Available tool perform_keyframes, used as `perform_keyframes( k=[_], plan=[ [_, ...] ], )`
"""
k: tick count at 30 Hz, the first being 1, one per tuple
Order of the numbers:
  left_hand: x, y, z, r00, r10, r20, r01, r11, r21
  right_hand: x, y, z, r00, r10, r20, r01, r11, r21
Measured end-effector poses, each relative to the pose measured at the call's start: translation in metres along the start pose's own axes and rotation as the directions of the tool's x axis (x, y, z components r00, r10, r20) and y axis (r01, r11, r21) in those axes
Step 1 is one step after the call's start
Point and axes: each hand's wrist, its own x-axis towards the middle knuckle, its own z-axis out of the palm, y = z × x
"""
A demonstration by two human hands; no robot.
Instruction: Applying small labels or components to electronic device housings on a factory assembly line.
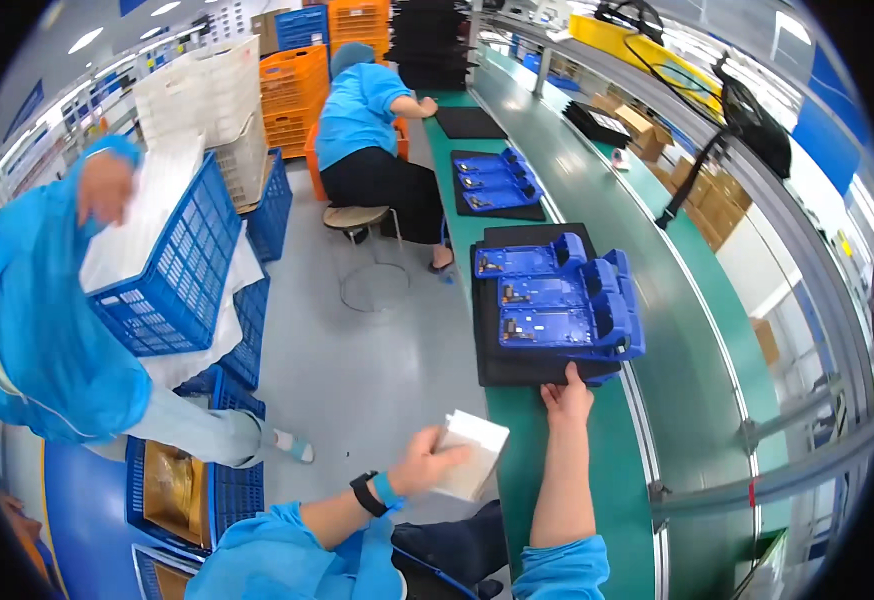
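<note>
My left hand point(425, 463), with a black band and a blue strap on its wrist, is closed around a white box-shaped block point(472, 455) beside the bench edge. I cannot tell whether it is a box or a stack. My right hand point(567, 400) grips the near edge of a black tray point(517, 368), thumb uppermost and fingers partly hidden. On that tray lie several blue plastic housings point(547, 327) with small brass-coloured and dark parts inside. Their raised ends point right.
Farther along the green bench point(597, 440) lies another black tray with blue housings point(497, 180). A seated co-worker point(362, 110) reaches over the bench. At left, another person point(57, 300) stands by blue crates point(182, 265). A metal frame point(807, 440) curves along the right.
</note>
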Motion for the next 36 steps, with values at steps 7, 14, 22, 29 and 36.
perform_keyframes(
  k=[7,14,22,29,36],
  plan=[
    [0.076,0.116,-0.063,0.973,0.185,-0.142,-0.185,0.983,0.013,-0.060,-0.018,0.014,0.996,-0.005,-0.092,0.003,1.000,-0.028],
    [0.220,0.191,-0.121,0.940,0.115,0.323,-0.176,0.970,0.168,-0.074,-0.041,0.005,0.979,-0.066,-0.191,0.042,0.991,-0.128],
    [0.395,0.212,-0.120,0.235,-0.058,0.970,-0.484,0.859,0.169,-0.059,-0.022,0.026,0.825,-0.292,-0.484,0.270,0.956,-0.118],
    [0.456,0.209,-0.077,-0.114,0.088,0.990,-0.699,0.701,-0.142,-0.059,-0.015,0.038,0.650,-0.363,-0.668,0.231,0.931,-0.282],
    [0.468,0.184,-0.056,-0.103,0.029,0.994,-0.703,0.705,-0.094,-0.084,-0.035,0.048,0.261,-0.714,-0.650,0.197,0.698,-0.688]
  ],
)
